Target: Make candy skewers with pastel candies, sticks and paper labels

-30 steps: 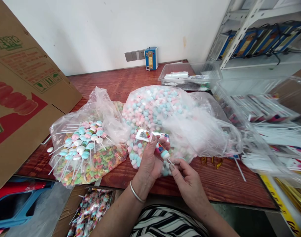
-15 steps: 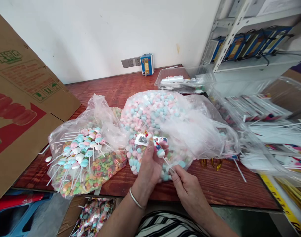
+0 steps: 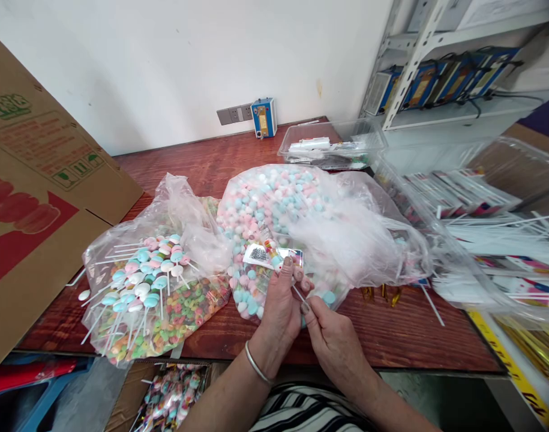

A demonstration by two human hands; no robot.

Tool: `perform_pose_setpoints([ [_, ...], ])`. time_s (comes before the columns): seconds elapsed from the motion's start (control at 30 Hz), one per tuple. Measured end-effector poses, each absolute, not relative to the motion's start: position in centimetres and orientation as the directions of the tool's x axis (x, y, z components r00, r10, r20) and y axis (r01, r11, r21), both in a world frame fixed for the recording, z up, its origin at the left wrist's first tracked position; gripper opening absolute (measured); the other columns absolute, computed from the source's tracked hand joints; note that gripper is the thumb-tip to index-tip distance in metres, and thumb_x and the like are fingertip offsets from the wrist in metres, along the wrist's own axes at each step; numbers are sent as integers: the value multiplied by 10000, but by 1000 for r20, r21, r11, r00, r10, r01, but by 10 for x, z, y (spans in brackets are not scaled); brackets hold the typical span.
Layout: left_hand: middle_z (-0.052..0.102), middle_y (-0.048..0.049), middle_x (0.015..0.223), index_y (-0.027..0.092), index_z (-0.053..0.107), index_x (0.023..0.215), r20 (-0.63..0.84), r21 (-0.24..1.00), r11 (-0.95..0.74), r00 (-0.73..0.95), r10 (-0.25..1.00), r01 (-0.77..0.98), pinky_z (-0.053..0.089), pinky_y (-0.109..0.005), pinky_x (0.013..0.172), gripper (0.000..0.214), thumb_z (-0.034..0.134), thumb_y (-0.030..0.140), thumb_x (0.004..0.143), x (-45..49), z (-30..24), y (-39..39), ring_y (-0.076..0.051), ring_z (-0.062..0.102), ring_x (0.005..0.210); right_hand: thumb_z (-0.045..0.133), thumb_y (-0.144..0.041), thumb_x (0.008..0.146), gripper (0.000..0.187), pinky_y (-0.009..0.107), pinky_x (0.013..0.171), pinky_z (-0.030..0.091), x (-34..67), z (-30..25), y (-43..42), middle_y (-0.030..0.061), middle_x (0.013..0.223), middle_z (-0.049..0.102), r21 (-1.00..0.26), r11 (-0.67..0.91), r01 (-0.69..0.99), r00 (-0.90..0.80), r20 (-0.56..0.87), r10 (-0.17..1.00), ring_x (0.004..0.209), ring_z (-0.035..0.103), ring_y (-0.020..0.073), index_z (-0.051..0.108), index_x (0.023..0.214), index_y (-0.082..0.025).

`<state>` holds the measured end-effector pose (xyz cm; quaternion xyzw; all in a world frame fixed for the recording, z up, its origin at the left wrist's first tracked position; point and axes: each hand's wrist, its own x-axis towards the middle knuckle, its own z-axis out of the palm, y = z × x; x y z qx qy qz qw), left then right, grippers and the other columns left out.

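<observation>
Just below the middle of the frame, the left hand point(image 3: 281, 303) is curled shut around a small printed wrapper point(image 3: 271, 256), with the thumb pressed on top and the fingers folded under. The right hand point(image 3: 335, 339) is nearly closed, thumb and forefinger pinching the lower end of a thin white stick point(image 3: 297, 293) that runs up into the left hand's grip. The sweet at its top is hidden by the fingers.

The stick looks light, stiff and slim, so a fingertip pinch near its end seems the natural hold. The wrapper looks like thin, slick film (easy to crumple), best held flat by its edges.

Both hands hover over the near edge of the wooden surface point(image 3: 391, 339), touching the big clear bag of pink and blue candies point(image 3: 274, 201). At lower left lies another bag of lollipops point(image 3: 143, 282) over coloured rings. Loose white sticks point(image 3: 494, 234) fill a clear tray at the right.
</observation>
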<state>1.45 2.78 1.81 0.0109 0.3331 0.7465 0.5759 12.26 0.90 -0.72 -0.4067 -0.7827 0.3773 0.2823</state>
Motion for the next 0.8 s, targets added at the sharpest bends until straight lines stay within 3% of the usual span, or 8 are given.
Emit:
perform_pose_setpoints([
  [0.17,629,-15,792,145,628,1012,-389,439,-166,-353,851,-883,547,-293,752,259,679,322,830,-15,24,31,-124,637,728,389,-340,963,285,247,520,321,127,-1,9,-20,596,482,-882,321,345,-540,93,836,525,452,136,474,721,-215],
  [0.3,495,66,640,142,621,1035,-264,321,-195,-285,921,-927,493,-175,597,180,625,236,881,-41,27,35,-26,503,524,438,-428,961,322,205,429,269,132,1,2,-87,489,347,-976,-217,0,-646,-166,745,411,277,81,493,732,-209],
  [0.4,391,93,574,134,617,962,-211,221,-178,-225,951,-959,414,-134,489,149,603,269,900,-42,25,36,0,400,443,484,-417,950,280,188,381,293,133,2,-1,-146,399,218,-728,-639,-247,-762,-261,592,316,116,44,562,799,-194],
  [0.5,360,92,564,128,608,929,-225,162,-167,-201,953,-973,384,-124,455,218,567,342,917,-36,25,37,1,373,431,537,-369,929,247,181,367,315,134,3,-2,-157,377,199,-542,-771,-335,-798,-271,538,284,86,25,577,770,-184],
  [0.6,354,86,561,122,592,881,-337,176,-163,-215,917,-971,380,-127,438,258,522,363,937,-31,29,40,-4,356,419,526,-391,929,256,188,362,316,133,3,0,-159,384,178,-589,-742,-320,-764,-303,570,287,85,31,574,781,-188],
  [0.67,383,72,573,120,583,867,-431,243,-162,-257,865,-956,405,-140,444,257,516,357,939,-29,32,42,-17,388,433,489,-430,942,289,200,382,321,134,1,2,-138,409,234,-778,-589,-218,-686,-307,659,309,171,49,582,817,-186],
  [0.73,426,56,599,123,581,876,-480,325,-161,-309,821,-932,442,-160,467,219,553,336,920,-28,33,43,-36,436,464,476,-427,948,292,220,446,355,136,-2,4,-76,487,418,-969,-246,-5,-574,-199,795,393,368,84,609,878,-177],
  [0.8,463,44,629,129,582,875,-479,388,-158,-345,807,-908,472,-177,496,161,622,285,878,-26,33,42,-49,471,494,490,-382,944,265,249,523,381,139,-5,7,5,623,581,-952,178,249,-484,38,874,532,512,131,643,917,-168],
])
